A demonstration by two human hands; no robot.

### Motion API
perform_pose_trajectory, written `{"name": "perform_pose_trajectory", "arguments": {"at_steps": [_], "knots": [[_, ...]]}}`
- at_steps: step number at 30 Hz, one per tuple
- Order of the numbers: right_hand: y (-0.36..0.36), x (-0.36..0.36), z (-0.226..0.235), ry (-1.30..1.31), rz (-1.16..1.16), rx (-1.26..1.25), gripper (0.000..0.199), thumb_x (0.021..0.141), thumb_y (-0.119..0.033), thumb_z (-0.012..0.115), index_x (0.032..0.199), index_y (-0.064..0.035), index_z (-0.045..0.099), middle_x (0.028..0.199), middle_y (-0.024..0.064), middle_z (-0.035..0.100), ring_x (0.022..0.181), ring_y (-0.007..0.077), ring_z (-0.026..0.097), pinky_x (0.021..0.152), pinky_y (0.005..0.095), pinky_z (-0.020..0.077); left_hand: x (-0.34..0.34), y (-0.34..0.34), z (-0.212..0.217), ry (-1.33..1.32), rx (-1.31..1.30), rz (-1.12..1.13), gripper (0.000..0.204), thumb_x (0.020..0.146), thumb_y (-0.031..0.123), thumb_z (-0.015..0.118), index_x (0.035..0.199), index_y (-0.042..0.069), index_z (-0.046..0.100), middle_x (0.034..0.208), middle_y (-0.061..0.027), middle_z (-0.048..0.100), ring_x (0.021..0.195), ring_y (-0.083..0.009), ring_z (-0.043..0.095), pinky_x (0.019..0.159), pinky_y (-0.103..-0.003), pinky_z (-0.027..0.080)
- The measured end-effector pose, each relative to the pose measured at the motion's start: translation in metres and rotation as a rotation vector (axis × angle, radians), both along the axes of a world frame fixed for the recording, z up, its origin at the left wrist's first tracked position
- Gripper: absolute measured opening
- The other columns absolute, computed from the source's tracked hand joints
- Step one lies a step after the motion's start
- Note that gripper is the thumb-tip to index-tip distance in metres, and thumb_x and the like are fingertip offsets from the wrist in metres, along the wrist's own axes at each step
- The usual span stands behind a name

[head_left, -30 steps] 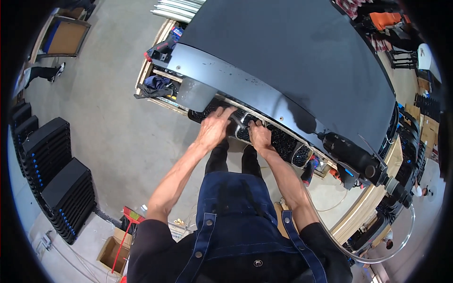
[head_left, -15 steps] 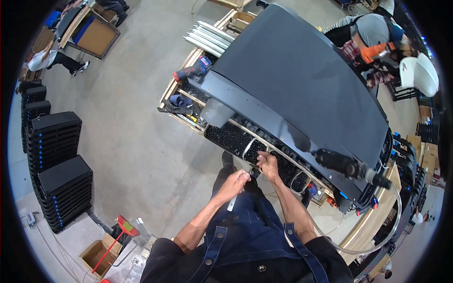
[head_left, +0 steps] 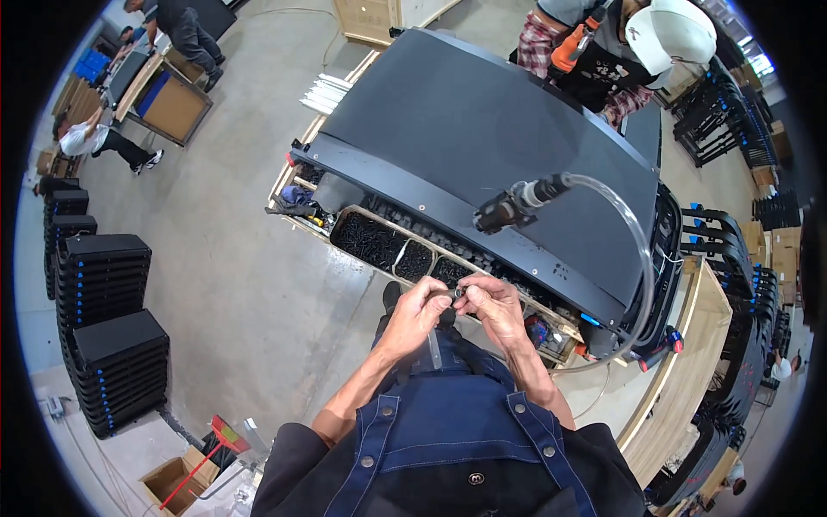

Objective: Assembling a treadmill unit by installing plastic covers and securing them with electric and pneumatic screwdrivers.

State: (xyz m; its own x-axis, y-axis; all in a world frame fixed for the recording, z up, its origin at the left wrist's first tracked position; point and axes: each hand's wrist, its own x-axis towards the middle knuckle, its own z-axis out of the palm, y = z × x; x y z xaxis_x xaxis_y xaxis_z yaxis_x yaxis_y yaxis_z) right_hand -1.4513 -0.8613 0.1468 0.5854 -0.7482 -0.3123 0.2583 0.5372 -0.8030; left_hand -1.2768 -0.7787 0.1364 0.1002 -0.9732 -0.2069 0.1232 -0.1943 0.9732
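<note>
left hand (head_left: 411, 319) and right hand (head_left: 500, 312) pinch small metallic piece (head_left: 458, 294) — probably light, stiff — best held by edges.

Small metallic piece (head_left: 457, 295), partly hidden, between hands (head_left: 413, 320) (head_left: 495, 312)

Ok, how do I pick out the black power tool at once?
Find the large dark grey panel, upper middle. Over its near half, beyond the right hand, is the black power tool. A clear, looping hose sets it apart from the orange tool farther back.
</note>
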Motion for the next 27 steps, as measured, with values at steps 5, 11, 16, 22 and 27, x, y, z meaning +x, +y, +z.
{"name": "perform_pose_trajectory", "arguments": {"at_steps": [5, 11, 16, 22, 27], "knots": [[0.002, -0.026, 0.003, -0.072, 0.018, 0.008, 0.023, 0.095, -0.013, 0.069, 0.111, 0.004, 0.07, 0.102, 0.0105, 0.068, 0.086, 0.0173, 0.069, 0.075, 0.0295, 0.0575, -0.036, 0.003, 0.015, -0.069, -0.037, 0.062, 0.033, 0.101, 0.034, 0.061, 0.106, 0.001, 0.057, 0.092, -0.0034, 0.057, 0.075, -0.0109, 0.055, 0.066, -0.026, 0.047], [-0.007, -0.04, 0.01, -0.165, 0.104, 0.07, 0.019, 0.093, -0.01, 0.07, 0.109, 0.0009, 0.071, 0.106, 0.012, 0.067, 0.087, 0.0207, 0.07, 0.076, 0.0357, 0.06, -0.051, 0.001, 0.022, -0.261, -0.229, 0.165, 0.025, 0.1, 0.025, 0.063, 0.106, 0.001, 0.059, 0.091, -0.0058, 0.058, 0.08, -0.0147, 0.057, 0.073, -0.029, 0.047], [-0.008, -0.035, 0.01, -0.199, 0.083, 0.076, 0.019, 0.093, -0.008, 0.069, 0.109, 0.0021, 0.07, 0.106, 0.0131, 0.067, 0.086, 0.0214, 0.07, 0.076, 0.0349, 0.0601, -0.04, -0.006, 0.037, -0.275, -0.259, 0.124, 0.018, 0.097, 0.013, 0.064, 0.107, -0.001, 0.06, 0.093, -0.0099, 0.063, 0.083, -0.0191, 0.064, 0.076, -0.03, 0.051], [0.004, -0.011, 0.017, 0.169, -0.111, -0.639, 0.018, 0.093, 0.002, 0.066, 0.111, 0.0047, 0.069, 0.101, 0.0146, 0.067, 0.081, 0.0187, 0.07, 0.073, 0.0268, 0.06, -0.033, -0.007, 0.039, -0.034, -0.035, 0.184, 0.021, 0.098, 0.018, 0.065, 0.106, -0.001, 0.061, 0.089, -0.0058, 0.067, 0.074, -0.0124, 0.06, 0.065, -0.031, 0.049], [0.005, 0.007, 0.006, 0.079, -0.221, -0.351, 0.018, 0.093, 0.001, 0.068, 0.11, 0.0068, 0.067, 0.1, 0.0139, 0.069, 0.082, 0.0186, 0.071, 0.074, 0.0272, 0.0601, -0.015, -0.018, 0.051, -0.517, -0.189, 0.196, 0.016, 0.095, 0.013, 0.067, 0.102, -0.001, 0.064, 0.089, -0.0091, 0.069, 0.075, -0.0185, 0.066, 0.065, -0.034, 0.052]]}}
